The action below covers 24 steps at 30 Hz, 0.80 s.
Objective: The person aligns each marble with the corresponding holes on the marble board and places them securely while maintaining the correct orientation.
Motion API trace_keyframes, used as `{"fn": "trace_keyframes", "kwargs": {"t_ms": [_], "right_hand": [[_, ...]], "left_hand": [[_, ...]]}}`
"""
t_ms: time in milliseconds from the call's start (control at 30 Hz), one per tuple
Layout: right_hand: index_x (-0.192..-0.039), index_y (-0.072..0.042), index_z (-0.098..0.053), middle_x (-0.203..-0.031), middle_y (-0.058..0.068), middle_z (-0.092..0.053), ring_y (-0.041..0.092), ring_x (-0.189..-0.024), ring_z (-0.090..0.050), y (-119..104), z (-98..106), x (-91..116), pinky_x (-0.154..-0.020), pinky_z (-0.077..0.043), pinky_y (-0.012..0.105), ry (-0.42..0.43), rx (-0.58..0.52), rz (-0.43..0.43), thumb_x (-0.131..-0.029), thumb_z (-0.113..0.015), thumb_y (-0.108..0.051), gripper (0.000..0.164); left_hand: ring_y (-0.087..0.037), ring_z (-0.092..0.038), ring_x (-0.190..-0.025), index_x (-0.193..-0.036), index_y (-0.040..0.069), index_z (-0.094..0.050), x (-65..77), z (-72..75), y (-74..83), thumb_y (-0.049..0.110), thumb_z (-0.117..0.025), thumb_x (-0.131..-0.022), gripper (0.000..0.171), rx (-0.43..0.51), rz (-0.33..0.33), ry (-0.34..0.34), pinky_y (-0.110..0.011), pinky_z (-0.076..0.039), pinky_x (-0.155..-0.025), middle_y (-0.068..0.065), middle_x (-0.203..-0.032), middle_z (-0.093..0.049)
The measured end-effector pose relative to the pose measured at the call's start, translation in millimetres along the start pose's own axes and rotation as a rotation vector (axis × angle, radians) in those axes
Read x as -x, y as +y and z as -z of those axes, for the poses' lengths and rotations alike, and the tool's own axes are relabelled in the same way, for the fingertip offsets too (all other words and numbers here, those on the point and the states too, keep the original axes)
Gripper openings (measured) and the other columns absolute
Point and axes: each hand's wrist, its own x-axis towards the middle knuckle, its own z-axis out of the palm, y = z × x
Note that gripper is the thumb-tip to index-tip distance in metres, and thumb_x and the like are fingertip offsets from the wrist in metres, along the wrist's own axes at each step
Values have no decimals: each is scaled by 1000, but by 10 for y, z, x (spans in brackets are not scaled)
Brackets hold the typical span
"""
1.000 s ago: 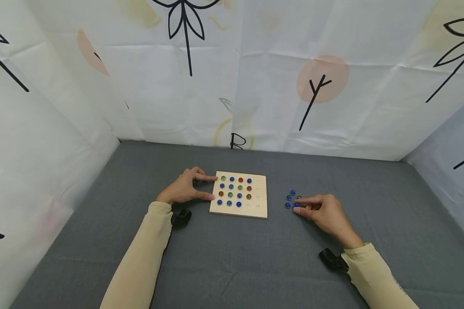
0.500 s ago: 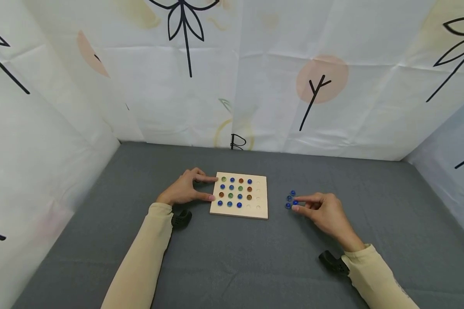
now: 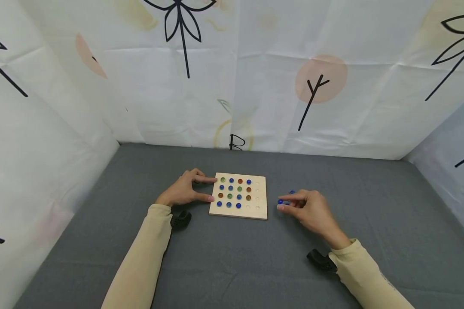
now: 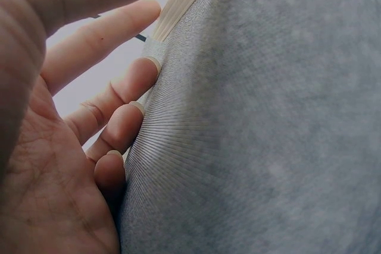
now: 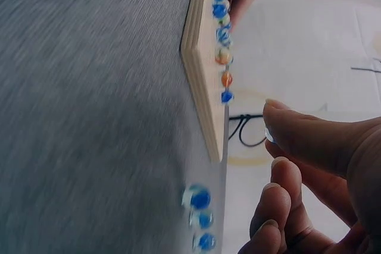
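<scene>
A light wooden board holds rows of blue, green and reddish-brown marbles, while the right column and a spot in the front row show bare hollows. My left hand touches the board's left edge with thumb and index finger spread apart; its other fingers are bent loosely in the left wrist view. Between the thumb and index finger of my right hand, a blue marble is pinched, to the right of the board. In the right wrist view the thumb hides most of that marble.
Loose blue marbles lie on the grey cloth right of the board, partly covered by my right hand in the head view. White printed fabric rises behind the table and at both sides. Black wrist devices sit under both wrists.
My right hand has drawn a blue marble away from the loose group and moved left toward the board. The left hand and the board have stayed in place.
</scene>
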Motion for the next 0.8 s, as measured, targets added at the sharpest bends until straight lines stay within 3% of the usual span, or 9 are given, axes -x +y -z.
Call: {"fn": "trace_keyframes", "kwargs": {"t_ms": [800], "right_hand": [[-103, -7, -82, -73, -4, -59, 12, -60, -49, -294, -482, -210, -51, -39, 26, -151, -95, 50, -86, -83, -14, 18]], "left_hand": [[-35, -41, -124, -137, 18, -68, 6, 10, 9, 29, -90, -80, 62, 6, 20, 4, -59, -35, -104, -14, -128, -51]]}}
